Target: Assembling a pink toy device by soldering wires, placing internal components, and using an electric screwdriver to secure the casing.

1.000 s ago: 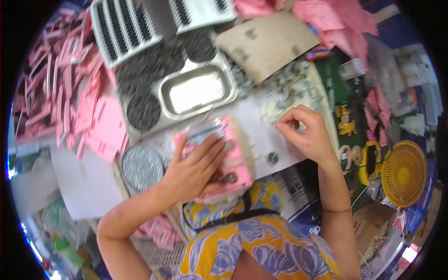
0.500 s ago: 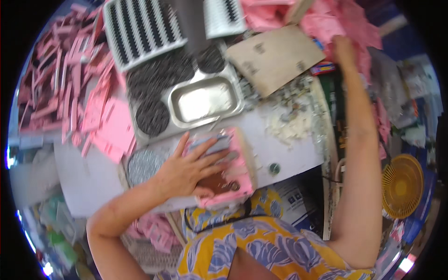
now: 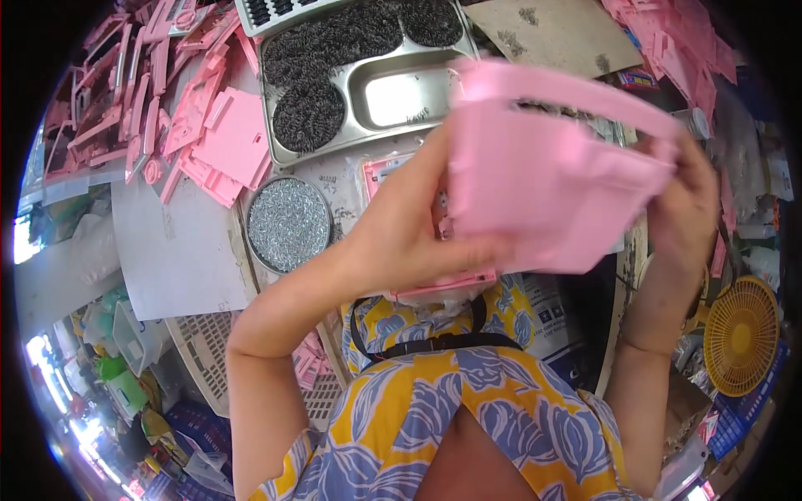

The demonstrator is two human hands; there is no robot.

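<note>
A large pink plastic casing, slightly blurred, is held up between my hands above the table. My left hand grips its left side, thumb across the front. My right hand is closed round its right edge, with some fingers hidden behind it. Under the casing lies a pink assembly, mostly covered, on the table edge before me. A round tin of small silvery screws sits left of my left hand. Beyond, a metal tray bears heaps of dark springs and a shiny bare compartment.
Loose pink plastic parts are heaped at the left, and more pink pieces lie at the far right. A brown cardboard sheet rests behind the casing. A yellow fan stands at my right, a plastic crate at lower left.
My right hand has come back from the far-right pink pile, and a pink casing is now in both hands. My left hand has lifted off the assembly. The view has shifted.
</note>
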